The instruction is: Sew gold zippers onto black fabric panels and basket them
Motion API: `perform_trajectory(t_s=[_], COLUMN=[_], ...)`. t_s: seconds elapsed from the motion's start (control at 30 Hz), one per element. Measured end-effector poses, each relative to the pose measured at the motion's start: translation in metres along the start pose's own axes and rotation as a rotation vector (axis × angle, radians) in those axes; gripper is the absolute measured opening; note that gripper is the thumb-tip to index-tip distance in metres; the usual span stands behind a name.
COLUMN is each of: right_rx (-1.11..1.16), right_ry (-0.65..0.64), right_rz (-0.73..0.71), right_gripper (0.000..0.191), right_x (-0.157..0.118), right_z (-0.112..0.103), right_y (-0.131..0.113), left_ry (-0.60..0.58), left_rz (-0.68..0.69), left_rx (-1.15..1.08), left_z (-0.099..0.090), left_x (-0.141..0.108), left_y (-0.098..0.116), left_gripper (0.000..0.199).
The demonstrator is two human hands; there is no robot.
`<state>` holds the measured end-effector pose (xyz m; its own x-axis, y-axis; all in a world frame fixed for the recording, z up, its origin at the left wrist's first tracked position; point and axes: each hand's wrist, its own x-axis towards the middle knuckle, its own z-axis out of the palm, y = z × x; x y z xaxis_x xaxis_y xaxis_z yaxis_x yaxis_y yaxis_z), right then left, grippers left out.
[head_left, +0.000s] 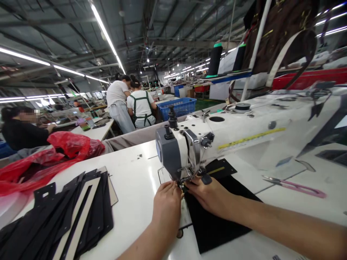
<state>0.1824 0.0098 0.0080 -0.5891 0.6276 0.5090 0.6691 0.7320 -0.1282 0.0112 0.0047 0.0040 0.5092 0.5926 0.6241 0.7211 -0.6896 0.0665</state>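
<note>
In the head view, a black panel lies flat on the white counter, just below the sewing machine head. From its nearest corner, one edge runs toward eleven o'clock, up to the fingers, and another toward two o'clock. The second looks longer, but its true long axis is uncertain because the right forearm crosses the panel toward four o'clock and the machine and right hand cover its far side.

The left hand has its fingers drawn close together beside the needle area. The right hand reaches over the panel, fingers narrowed toward the same spot. What either grips there cannot be told; the fingertips overlap metal parts.

A smaller black piece sits at one o'clock from the panel, partly behind the machine. Pink-handled snips lie at two o'clock. At nine o'clock, beyond the left hand, is a fanned pile of black pieces, cut off at the bottom, with a cream slotted piece on top.
</note>
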Motion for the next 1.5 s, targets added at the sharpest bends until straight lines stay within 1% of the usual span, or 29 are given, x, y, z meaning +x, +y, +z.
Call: perform_trajectory(t_s=[0.23, 0.43, 0.57, 0.7, 0.8, 0.9, 1.0, 1.07, 1.1, 1.13, 1.2, 1.23, 1.3, 1.37, 1.43, 1.5], right_rx=[0.036, 0.068, 0.108, 0.084, 0.026, -0.09, -0.151, -0.168, -0.196, -0.242, -0.374, -0.4, -0.272, -0.104, 0.037, 0.209], right_ry=[-0.003, -0.031, -0.002, 0.016, 0.021, 0.021, -0.005, -0.007, 0.008, 0.03, 0.078, 0.067, 0.013, -0.03, -0.024, -0.002], right_rz=[0.01, 0.036, 0.054, 0.079, 0.085, 0.074, 0.047, 0.061, 0.104, 0.178, 0.409, 0.533, 0.711, 0.781, 0.815, 0.842], right_gripper=[0.027, 0.024, 0.024, 0.025, 0.028, 0.033, 0.038, 0.041, 0.041, 0.04, 0.044, 0.048, 0.046, 0.037, 0.033, 0.033], right_x=[-0.003, -0.006, -0.004, -0.005, -0.017, -0.04, -0.066, -0.081, -0.09, -0.099, -0.12, -0.131, -0.151, -0.162, -0.165, -0.161], right_z=[0.004, 0.003, 0.002, 0.004, 0.004, -0.005, -0.026, -0.045, -0.054, -0.063, -0.078, -0.083, -0.092, -0.098, -0.104, -0.109], right_y=[0.001, 0.0, -0.002, -0.001, -0.006, -0.024, -0.045, -0.048, -0.044, -0.036, -0.014, -0.003, 0.013, 0.017, 0.01, -0.003], left_ry=[-0.048, -0.066, -0.083, -0.109, -0.149, -0.225, -0.233, -0.245, -0.263, -0.287, -0.325, -0.333, -0.312, -0.274, -0.259, -0.271], left_rz=[-0.037, -0.027, -0.04, -0.075, -0.088, -0.094, -0.115, -0.153, -0.179, -0.208, -0.281, -0.328, -0.469, -0.624, -0.735, -0.796], left_rx=[-0.029, -0.05, -0.049, -0.052, -0.058, -0.063, -0.043, -0.034, -0.041, -0.061, -0.138, -0.197, -0.387, -0.59, -0.736, -0.832], left_z=[0.002, -0.001, -0.002, -0.005, -0.017, -0.032, -0.041, -0.043, -0.043, -0.043, -0.044, -0.045, -0.049, -0.053, -0.057, -0.06], left_x=[-0.003, -0.004, -0.003, -0.002, -0.006, -0.017, -0.032, -0.039, -0.041, -0.042, -0.041, -0.039, -0.035, -0.033, -0.034, -0.039], left_y=[-0.003, 0.0, 0.001, 0.0, 0.003, 0.015, 0.035, 0.047, 0.053, 0.058, 0.065, 0.069, 0.076, 0.083, 0.09, 0.093], left_gripper=[0.007, 0.007, 0.008, 0.009, 0.016, 0.024, 0.027, 0.042, 0.047, 0.047, 0.039, 0.036, 0.035, 0.033, 0.022, 0.012])
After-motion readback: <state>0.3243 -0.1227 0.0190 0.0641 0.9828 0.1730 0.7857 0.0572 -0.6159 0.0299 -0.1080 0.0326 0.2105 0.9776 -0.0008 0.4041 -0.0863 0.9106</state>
